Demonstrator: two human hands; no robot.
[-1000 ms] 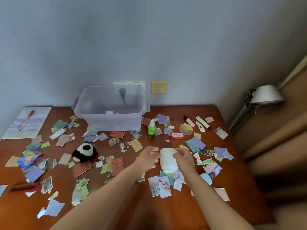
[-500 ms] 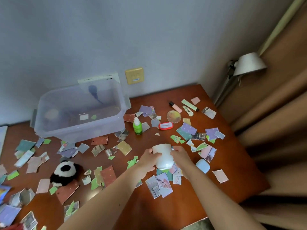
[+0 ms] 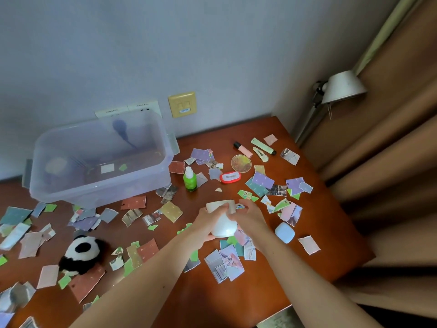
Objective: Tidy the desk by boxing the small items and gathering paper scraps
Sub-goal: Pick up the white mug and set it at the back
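1. Left hand [image 3: 205,224] wrapped the white mug [image 3: 224,224] from its left side, fingers curled round the body.
2. Right hand [image 3: 251,216] gripped the mug's right side at the handle, thumb on the body.
3. Mug was tilted, at the desk's [image 3: 260,287] front centre over paper scraps [image 3: 133,202]; couldn't tell if its base touched.
4. Clear plastic box [image 3: 71,188] sat back left, well apart from the mug, two scraps inside.
5. Green bottle [image 3: 190,180] stood upright between box and mug; blue earbud case [image 3: 285,232] lay just right of the right hand.
6. Panda plush [image 3: 80,254] lay front left among scraps.
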